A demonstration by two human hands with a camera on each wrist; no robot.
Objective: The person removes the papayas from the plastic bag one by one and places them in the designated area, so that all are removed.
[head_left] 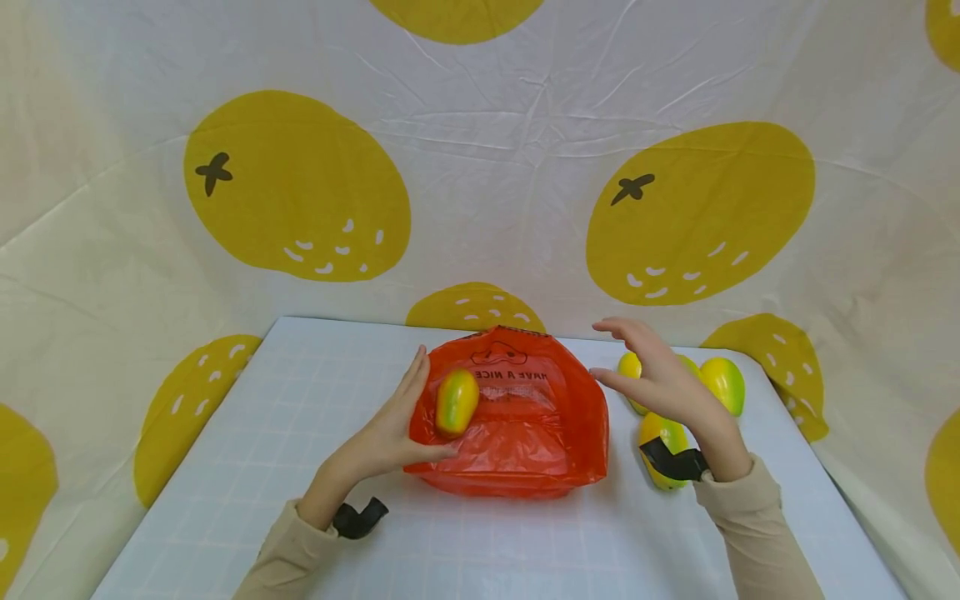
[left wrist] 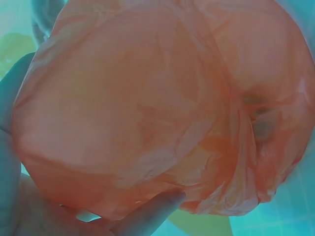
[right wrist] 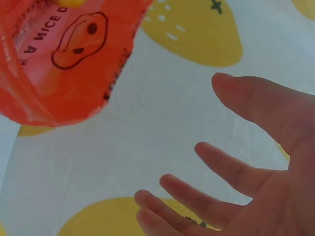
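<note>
A red plastic bag point(head_left: 517, 450) sits on the table with its wide mouth facing me. A yellow-green mango point(head_left: 457, 402) shows within the mouth, toward the left side. My left hand point(head_left: 386, 429) is at the bag's left side, straight fingers along the edge and thumb extended over the lower left rim. The left wrist view shows a fingertip point(left wrist: 172, 197) against the crinkled plastic. Apart from the bag, my right hand point(head_left: 660, 383) hovers on the right with fingers spread, holding nothing; the right wrist view shows its thumb point(right wrist: 256, 93) well away from the fingers.
Several more mangoes lie on the table at the right, among them a front mango point(head_left: 663, 429) and a back mango point(head_left: 723, 385), partly behind my right hand. The white table point(head_left: 247, 433) meets a cloth point(head_left: 495, 192) printed with yellow fruit.
</note>
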